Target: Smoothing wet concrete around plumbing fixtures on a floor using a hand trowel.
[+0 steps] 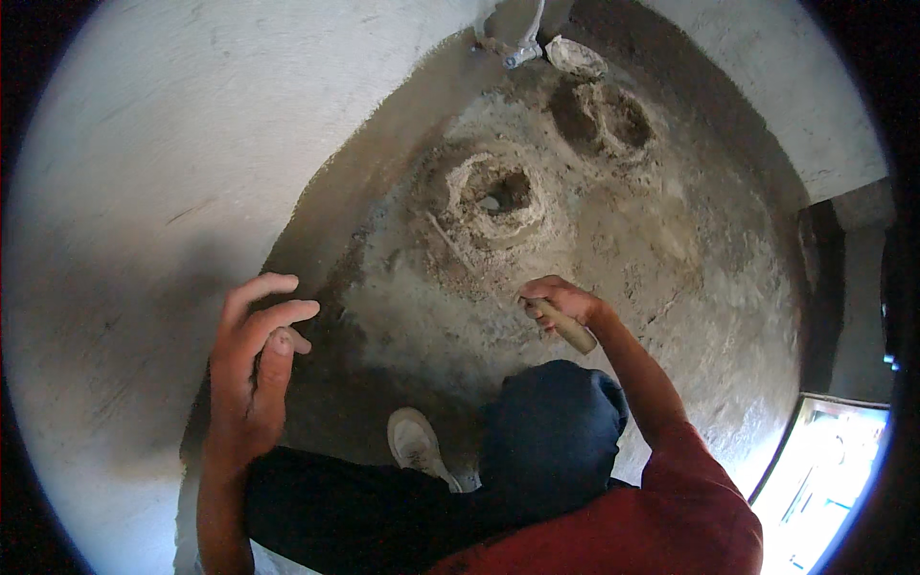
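Note:
My right hand [563, 299] is closed around a short, pale wooden handle [572, 333], held low over the rough floor. What sits at the handle's other end is hidden or too small to make out. Just beyond that hand is a rough hole [498, 196] with a crumbly raised rim, and something pale shows at its bottom. My left hand [257, 345] is raised near the pale wall, its fingers apart and loosely bent, holding nothing.
A second broken-out hollow [613, 120] lies farther back, with a pale, rounded lump [577, 57] behind it. A grey pipe piece [523, 53] stands in the far corner. A plastered wall [192, 125] rises on the left. My shoe [418, 443] is on the floor below. A bright opening [824, 470] is at right.

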The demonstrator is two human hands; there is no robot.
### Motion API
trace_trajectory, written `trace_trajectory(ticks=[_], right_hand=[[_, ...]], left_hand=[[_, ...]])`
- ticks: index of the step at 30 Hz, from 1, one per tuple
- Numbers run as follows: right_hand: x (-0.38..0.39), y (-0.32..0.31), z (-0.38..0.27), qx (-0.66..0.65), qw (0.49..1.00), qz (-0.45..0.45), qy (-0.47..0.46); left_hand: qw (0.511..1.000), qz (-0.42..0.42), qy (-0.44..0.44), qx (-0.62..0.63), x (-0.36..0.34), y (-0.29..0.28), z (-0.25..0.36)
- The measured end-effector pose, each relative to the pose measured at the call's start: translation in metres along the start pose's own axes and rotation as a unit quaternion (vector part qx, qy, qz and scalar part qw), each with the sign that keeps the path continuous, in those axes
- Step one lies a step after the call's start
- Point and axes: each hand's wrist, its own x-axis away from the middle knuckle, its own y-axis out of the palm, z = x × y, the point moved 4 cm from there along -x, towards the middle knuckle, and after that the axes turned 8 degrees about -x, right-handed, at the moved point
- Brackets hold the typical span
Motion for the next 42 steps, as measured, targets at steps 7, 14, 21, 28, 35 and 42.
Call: trace_trajectory(ticks=[7,14,21,28,35,42], right_hand=[[0.001,0.01,-0.016,0.296,0.946,0.125,-0.032],[0.01,-0.014,-0.04,0.316,0.94,0.124,-0.023],[0.028,-0.058,-0.054,0.24,0.97,0.026,0.01],[0.031,-0.06,-0.062,0.412,0.91,0.034,0.027],[0.015,-0.08,-0.097,0.451,0.892,0.027,0.016],[0.035,-0.095,-0.123,0.402,0.908,-0.012,0.117]], left_hand=[[1.0,-0.009,-0.005,-0.006,-0.002,0.002,0.0],[1.0,-0.013,0.016,0.01,-0.002,0.001,-0.001],[1.0,-0.017,0.019,0.009,-0.002,0.001,-0.001],[1.0,-0.019,0.015,0.009,-0.006,0.007,0.0],[0.999,-0.019,0.009,-0.03,-0.009,0.011,-0.001],[0.999,-0.031,0.011,-0.041,-0.013,0.017,0.001]])
